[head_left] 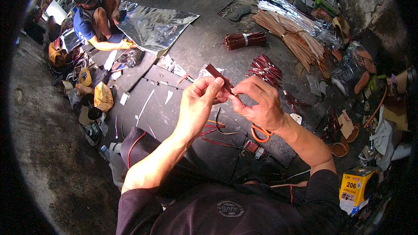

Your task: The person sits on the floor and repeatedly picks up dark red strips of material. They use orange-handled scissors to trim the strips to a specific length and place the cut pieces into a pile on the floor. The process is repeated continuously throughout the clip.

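My left hand (201, 95) pinches a short, flat dark red-brown strip (214, 72) between thumb and fingers, leather-like, with its far end pointing up and left. My right hand (262, 104) is closed at the strip's near end, thumb and forefinger pressed together there. Whether a small piece sits between those fingertips is hidden. Just below the right hand shows an orange looped handle (261, 134), like that of scissors; I cannot tell if the hand bears it. Thin red strips (217, 142) lie on the dark work surface (174, 115) beneath my hands.
Beyond my hands lie a tied bundle of dark red strips (237, 41), a looser red pile (266, 72) and long tan strips (283, 32). At far left a person (89, 24) crouches over a silver sheet (159, 24). A yellow can (368, 187) stands at lower right; scraps line both sides.
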Available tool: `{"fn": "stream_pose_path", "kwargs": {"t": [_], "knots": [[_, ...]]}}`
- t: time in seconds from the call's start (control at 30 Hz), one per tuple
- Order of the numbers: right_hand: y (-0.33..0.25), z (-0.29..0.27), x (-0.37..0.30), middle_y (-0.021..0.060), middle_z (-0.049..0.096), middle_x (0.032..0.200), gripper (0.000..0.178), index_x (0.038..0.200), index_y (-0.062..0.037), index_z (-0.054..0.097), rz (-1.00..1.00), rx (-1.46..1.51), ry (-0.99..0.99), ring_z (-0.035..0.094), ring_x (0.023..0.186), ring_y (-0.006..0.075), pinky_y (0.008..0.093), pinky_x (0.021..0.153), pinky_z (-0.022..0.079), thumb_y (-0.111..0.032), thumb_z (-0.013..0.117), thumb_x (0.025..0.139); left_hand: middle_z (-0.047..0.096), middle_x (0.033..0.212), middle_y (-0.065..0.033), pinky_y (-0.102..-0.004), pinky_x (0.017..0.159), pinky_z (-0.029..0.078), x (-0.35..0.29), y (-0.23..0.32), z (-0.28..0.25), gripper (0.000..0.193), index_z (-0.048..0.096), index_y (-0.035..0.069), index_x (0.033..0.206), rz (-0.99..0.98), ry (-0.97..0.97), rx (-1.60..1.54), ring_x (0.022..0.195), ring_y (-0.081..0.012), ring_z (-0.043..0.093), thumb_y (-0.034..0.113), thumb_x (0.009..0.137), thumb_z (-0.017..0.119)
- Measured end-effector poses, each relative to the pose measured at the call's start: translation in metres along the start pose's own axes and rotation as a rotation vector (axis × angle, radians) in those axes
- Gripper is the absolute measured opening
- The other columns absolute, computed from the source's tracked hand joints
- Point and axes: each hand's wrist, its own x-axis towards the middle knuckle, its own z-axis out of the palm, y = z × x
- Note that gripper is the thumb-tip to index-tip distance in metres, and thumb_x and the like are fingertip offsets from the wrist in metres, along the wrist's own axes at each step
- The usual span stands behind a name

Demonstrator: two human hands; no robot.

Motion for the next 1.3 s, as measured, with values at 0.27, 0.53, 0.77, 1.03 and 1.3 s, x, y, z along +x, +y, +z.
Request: {"fn": "stream_pose_path", "kwargs": {"t": [0.27,0.53,0.77,1.03,1.3], "knots": [[0.000,-0.005,0.003,0.0097,0.063,0.086,0.021,0.095,-0.0060,0.063,0.115,0.049,-0.111,0.065,0.076,0.0289,0.0384,0.064,0.051,-0.009,0.077,0.079,0.071,0.083,-0.0052,-0.0255,0.071,0.053,-0.006,0.007,0.003,0.019,0.069,-0.001,0.102,0.241,0.046,0.442,0.076,-0.0096,0.066,0.016,0.095,0.066],[0.001,-0.004,-0.002,0.0113,0.066,0.088,0.017,0.095,-0.0056,0.065,0.275,0.175,-0.162,0.067,0.078,0.0307,0.0395,0.065,0.051,-0.012,0.075,0.083,0.072,0.083,-0.0060,-0.0262,0.072,0.053,-0.003,0.004,0.000,0.017,0.069,-0.002,0.103,0.208,0.046,0.498,0.076,-0.0104,0.066,0.013,0.096,0.063],[-0.001,-0.014,0.007,0.0101,0.067,0.086,0.015,0.095,-0.0007,0.067,0.213,0.112,-0.220,0.069,0.077,0.0218,0.0303,0.070,0.056,-0.004,0.075,0.082,0.072,0.086,-0.0058,-0.0259,0.073,0.053,0.000,0.007,0.000,0.019,0.069,-0.002,0.106,0.147,0.033,0.380,0.079,-0.0107,0.067,0.013,0.096,0.064],[0.003,-0.011,0.003,0.0106,0.068,0.087,0.014,0.096,0.0006,0.067,0.444,0.312,-0.201,0.070,0.081,0.0195,0.0311,0.071,0.057,-0.008,0.072,0.087,0.074,0.090,-0.0103,-0.0269,0.076,0.054,-0.004,0.004,0.002,0.020,0.069,-0.001,0.110,0.309,-0.027,0.555,0.085,-0.0126,0.070,0.009,0.093,0.066],[-0.001,-0.012,-0.002,0.0118,0.066,0.090,0.018,0.100,-0.0045,0.065,0.175,0.116,-0.138,0.068,0.079,0.0291,0.0362,0.066,0.053,-0.011,0.073,0.085,0.071,0.090,-0.0043,-0.0235,0.076,0.052,0.001,0.008,-0.002,0.019,0.068,-0.001,0.105,0.063,-0.037,0.287,0.083,-0.0092,0.066,0.014,0.093,0.068]]}}
